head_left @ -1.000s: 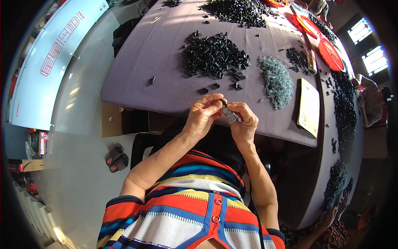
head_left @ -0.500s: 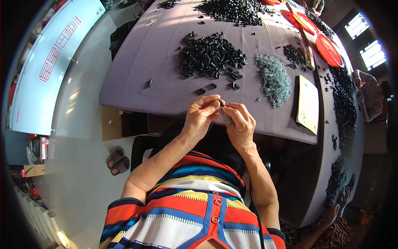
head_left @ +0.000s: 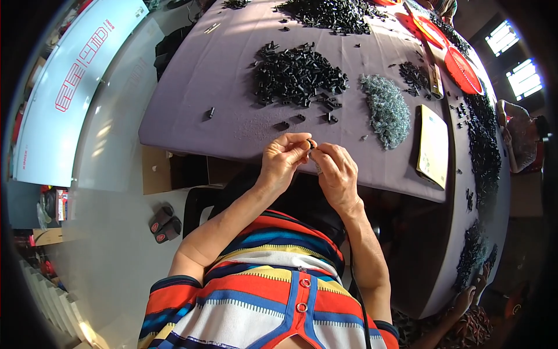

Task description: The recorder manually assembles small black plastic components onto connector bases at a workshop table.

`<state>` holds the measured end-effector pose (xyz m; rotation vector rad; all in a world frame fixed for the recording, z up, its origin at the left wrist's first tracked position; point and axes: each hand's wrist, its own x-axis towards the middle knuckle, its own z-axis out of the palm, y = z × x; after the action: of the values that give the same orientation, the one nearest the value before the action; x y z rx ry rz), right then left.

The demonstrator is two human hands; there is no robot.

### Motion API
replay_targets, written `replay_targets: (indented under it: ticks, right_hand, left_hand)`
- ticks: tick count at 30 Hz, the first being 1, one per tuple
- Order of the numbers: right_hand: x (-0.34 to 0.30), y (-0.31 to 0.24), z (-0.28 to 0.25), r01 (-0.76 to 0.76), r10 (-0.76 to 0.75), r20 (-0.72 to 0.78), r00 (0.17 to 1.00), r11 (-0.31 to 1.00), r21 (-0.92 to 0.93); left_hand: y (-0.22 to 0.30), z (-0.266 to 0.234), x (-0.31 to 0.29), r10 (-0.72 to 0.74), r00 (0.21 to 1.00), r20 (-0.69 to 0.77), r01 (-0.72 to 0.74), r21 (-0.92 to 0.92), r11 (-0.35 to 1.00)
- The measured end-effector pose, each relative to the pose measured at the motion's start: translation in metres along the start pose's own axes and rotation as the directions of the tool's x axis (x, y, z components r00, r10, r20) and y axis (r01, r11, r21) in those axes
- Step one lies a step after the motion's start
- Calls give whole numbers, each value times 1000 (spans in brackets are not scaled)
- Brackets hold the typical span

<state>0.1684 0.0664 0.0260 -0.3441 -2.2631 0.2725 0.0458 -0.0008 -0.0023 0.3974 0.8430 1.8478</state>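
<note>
My left hand (head_left: 280, 161) pinches a small black plastic part (head_left: 310, 143) between thumb and forefinger, just off the table's near edge. Right against it, the closed fingers of my right hand (head_left: 338, 176) meet the part from the other side. A bit of greyish, speckled material shows under my right fingers; I cannot make out what it is. Beyond my hands, a heap of black plastic parts (head_left: 299, 75) lies on the mauve-covered table (head_left: 186, 110). To its right is a heap of small clear bluish pieces (head_left: 386, 110).
A yellowish flat booklet or pad (head_left: 433, 148) lies by the table's right edge. Red baskets (head_left: 463, 70) and another black heap (head_left: 325, 14) are farther back. At the right a second table bears more black parts (head_left: 483, 151), with another person's hands (head_left: 474, 294) beside it. Dark slippers (head_left: 165, 223) lie on the floor.
My right fingers have closed in slightly around the black part, and less of the greyish material shows. My left hand has stayed almost still.
</note>
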Motion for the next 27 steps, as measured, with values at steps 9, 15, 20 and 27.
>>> replay_targets:
  ticks: [9, 15, 20, 27]
  right_hand:
    - [2, 0, -1, 3, -4, -41, 999, 1000, -14]
    - [3, -1, -2, -190, 198, -25, 980, 965, 180]
    - [-1, 6, 0, -465, 465, 118, 877, 761, 452]
    - [1, 11, -8, -510, 391, 329, 860, 669, 540]
  left_hand:
    - [2, 3, 0, -15, 1000, 20, 14, 90, 996]
    - [9, 3, 1, -116, 986, 118, 109, 60, 992]
    - [10, -5, 4, -139, 975, 172, 119, 121, 985]
    - [14, 1, 1, -180, 971, 159, 164, 112, 980]
